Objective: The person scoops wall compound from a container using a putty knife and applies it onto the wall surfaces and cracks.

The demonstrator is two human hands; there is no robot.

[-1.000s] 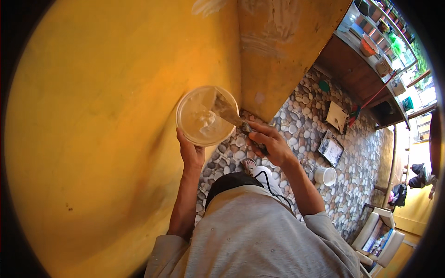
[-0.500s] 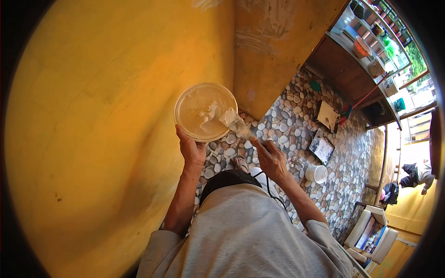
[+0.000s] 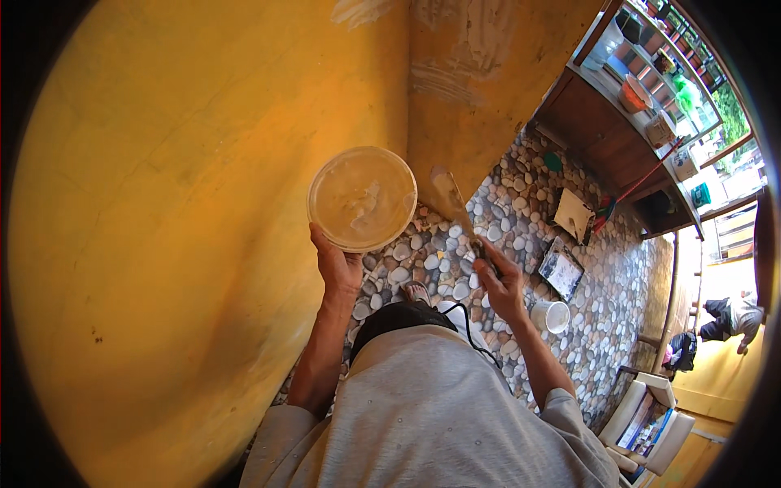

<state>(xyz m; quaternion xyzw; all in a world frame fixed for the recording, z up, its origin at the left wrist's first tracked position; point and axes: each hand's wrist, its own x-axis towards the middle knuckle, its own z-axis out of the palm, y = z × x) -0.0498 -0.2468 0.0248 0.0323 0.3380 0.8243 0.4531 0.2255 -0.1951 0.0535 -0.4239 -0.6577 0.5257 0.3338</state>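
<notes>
My left hand (image 3: 337, 264) grips the lower rim of a round plastic lid (image 3: 325, 213), its fingers mostly hidden underneath. A smear of whitish putty (image 3: 368, 203) lies in the lid's middle. Closed round the handle of a putty knife (image 3: 452, 198), my right hand (image 3: 503, 281) is to the right of the lid and apart from it. The knife's blade is tilted up toward the wall corner, and I see it nearly edge-on. How much putty sits on the blade I cannot tell.
A yellow wall (image 3: 187, 203) rises close on my left, meeting another wall (image 3: 468, 106) with white putty streaks. On the pebble-patterned floor (image 3: 602, 276) stand a white tub (image 3: 551, 316) and two trays (image 3: 561, 267). A wooden cabinet (image 3: 598, 118) and a person (image 3: 732, 319) are at the right.
My right hand has drawn the putty knife away from the lid, to the right, and turned its blade upward. The left hand and lid have hardly moved.
</notes>
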